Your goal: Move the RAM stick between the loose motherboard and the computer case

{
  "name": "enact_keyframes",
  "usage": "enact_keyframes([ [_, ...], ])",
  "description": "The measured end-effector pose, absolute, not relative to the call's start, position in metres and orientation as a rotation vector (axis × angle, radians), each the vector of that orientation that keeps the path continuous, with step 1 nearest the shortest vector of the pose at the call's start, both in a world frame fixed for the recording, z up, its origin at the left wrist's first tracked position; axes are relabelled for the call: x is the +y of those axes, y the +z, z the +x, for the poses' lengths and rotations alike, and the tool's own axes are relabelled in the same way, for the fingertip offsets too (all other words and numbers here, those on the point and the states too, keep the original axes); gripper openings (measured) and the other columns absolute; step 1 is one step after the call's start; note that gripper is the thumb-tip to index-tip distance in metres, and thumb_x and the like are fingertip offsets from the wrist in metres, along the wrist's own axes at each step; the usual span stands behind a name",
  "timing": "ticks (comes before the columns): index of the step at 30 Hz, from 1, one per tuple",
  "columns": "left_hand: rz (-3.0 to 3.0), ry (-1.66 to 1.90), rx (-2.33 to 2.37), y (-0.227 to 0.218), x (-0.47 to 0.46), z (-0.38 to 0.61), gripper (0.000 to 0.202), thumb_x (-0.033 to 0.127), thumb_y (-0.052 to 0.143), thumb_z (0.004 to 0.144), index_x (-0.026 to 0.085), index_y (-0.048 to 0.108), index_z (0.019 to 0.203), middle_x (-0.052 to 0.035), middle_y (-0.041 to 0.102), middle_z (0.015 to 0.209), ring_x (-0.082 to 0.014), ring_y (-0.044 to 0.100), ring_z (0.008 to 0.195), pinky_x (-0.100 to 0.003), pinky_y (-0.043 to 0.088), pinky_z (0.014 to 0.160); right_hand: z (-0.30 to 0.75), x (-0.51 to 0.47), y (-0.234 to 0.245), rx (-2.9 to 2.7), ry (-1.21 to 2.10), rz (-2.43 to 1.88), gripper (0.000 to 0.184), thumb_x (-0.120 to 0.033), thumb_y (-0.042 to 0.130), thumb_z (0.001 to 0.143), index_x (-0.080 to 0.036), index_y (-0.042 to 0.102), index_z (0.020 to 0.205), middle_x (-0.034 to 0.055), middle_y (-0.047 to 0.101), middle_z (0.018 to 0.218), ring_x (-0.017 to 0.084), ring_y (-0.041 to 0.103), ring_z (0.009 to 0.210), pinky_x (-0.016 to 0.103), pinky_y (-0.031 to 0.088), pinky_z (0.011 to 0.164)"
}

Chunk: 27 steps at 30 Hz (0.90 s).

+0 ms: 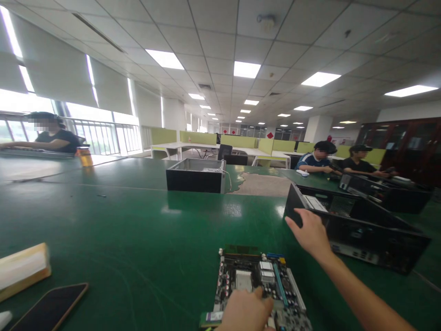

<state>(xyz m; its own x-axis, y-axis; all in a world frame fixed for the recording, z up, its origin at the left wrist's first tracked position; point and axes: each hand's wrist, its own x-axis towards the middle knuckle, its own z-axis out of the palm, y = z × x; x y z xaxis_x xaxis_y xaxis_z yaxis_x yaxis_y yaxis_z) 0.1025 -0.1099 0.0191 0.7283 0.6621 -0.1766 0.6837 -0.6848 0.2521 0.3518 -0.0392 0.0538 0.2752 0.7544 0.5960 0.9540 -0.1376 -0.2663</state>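
Note:
A bare motherboard point(227, 280) lies on the green tabletop in front of me, with a pale square socket, metal-topped ports and a blue slot. Over its lower part is my left hand point(246, 310), fingers curled in and their tips mostly hidden. A green memory module point(212, 317) with a white label pokes out at the left beside that hand; whether it is gripped cannot be seen. My right hand point(310, 232) is stretched forward with thumb and fingers apart, beside the black computer case point(365, 239). The hand overlaps the case in view; contact is unclear.
Another open case point(195, 180) stands across the table, and a third case point(389, 191) is at the far right. A phone point(51, 308) and a pale yellow block point(25, 271) lie at left. Several people sit around the table. An orange container point(84, 157) stands far left.

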Motion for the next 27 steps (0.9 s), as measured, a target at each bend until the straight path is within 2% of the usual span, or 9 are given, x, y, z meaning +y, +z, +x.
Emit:
enact_keyframes([
  [3,2.624,-0.122,1.097,0.018,-0.105,0.099,0.048,0.055,0.057,0.071,0.028,0.06,0.111,-0.0135,0.062,0.108,-0.0375,0.062,0.09,-0.05,0.051,0.069,0.399,-0.017,0.085,-1.477,-0.522,-2.258,0.072,-0.067,0.036,0.077,-0.009,0.054,0.116,0.0206,0.055,0.115,0.036,0.047,0.109,0.046,0.035,0.09],
  [5,2.639,-0.069,1.119,0.016,-0.099,0.093,0.047,0.055,0.056,0.071,0.028,0.059,0.11,-0.0126,0.062,0.108,-0.0367,0.062,0.09,-0.05,0.05,0.071,0.424,-0.004,0.093,-1.424,-0.37,-2.46,0.085,-0.077,0.033,0.072,-0.008,0.055,0.115,0.0238,0.057,0.111,0.039,0.05,0.106,0.048,0.035,0.086],
  [8,2.694,0.101,1.184,0.014,-0.082,0.074,0.041,0.052,0.051,0.076,0.027,0.059,0.108,-0.0105,0.063,0.107,-0.0315,0.062,0.09,-0.045,0.05,0.074,0.445,0.011,0.095,-1.352,-0.137,-2.611,0.097,-0.086,0.032,0.061,-0.012,0.053,0.121,0.0242,0.055,0.115,0.042,0.049,0.107,0.052,0.033,0.085],
  [11,2.732,0.215,1.302,0.014,-0.054,0.044,0.034,0.046,0.046,0.081,0.028,0.058,0.107,-0.0074,0.063,0.108,-0.0275,0.062,0.092,-0.04,0.05,0.075,0.447,0.016,0.092,-1.34,-0.084,-2.639,0.093,-0.083,0.034,0.063,-0.016,0.052,0.124,0.0224,0.055,0.117,0.04,0.051,0.107,0.053,0.031,0.085],
  [14,2.694,0.241,1.489,0.016,-0.018,0.004,0.033,0.043,0.041,0.084,0.03,0.057,0.11,-0.0056,0.063,0.113,-0.0254,0.061,0.098,-0.038,0.048,0.08,0.438,0.012,0.09,-1.34,-0.197,-2.648,0.081,-0.077,0.035,0.068,-0.019,0.055,0.12,0.0209,0.059,0.111,0.038,0.054,0.102,0.049,0.033,0.083],
  [18,2.575,0.297,1.747,0.015,0.029,-0.059,0.036,0.041,0.039,0.085,0.031,0.057,0.114,-0.0037,0.06,0.122,-0.0245,0.057,0.107,-0.036,0.044,0.087,0.425,-0.005,0.086,-1.314,-0.32,-2.63,0.075,-0.075,0.035,0.069,-0.022,0.056,0.119,0.0188,0.062,0.102,0.036,0.057,0.097,0.043,0.037,0.077],
  [23,2.462,0.265,1.976,0.016,0.066,-0.126,0.046,0.043,0.031,0.086,0.024,0.057,0.119,-0.01,0.06,0.12,-0.0279,0.057,0.107,-0.039,0.043,0.088,0.416,-0.028,0.077,-1.27,-0.409,-2.59,0.078,-0.076,0.039,0.066,-0.026,0.051,0.124,0.0175,0.062,0.1,0.035,0.059,0.09,0.042,0.039,0.074],
  [27,2.349,0.264,2.066,0.015,0.074,-0.153,0.052,0.047,0.027,0.085,0.024,0.055,0.122,-0.0121,0.06,0.119,-0.0305,0.057,0.105,-0.042,0.043,0.085,0.411,-0.038,0.074,-1.246,-0.469,-2.573,0.081,-0.076,0.04,0.066,-0.026,0.048,0.129,0.0169,0.062,0.099,0.036,0.059,0.091,0.043,0.039,0.073],
])
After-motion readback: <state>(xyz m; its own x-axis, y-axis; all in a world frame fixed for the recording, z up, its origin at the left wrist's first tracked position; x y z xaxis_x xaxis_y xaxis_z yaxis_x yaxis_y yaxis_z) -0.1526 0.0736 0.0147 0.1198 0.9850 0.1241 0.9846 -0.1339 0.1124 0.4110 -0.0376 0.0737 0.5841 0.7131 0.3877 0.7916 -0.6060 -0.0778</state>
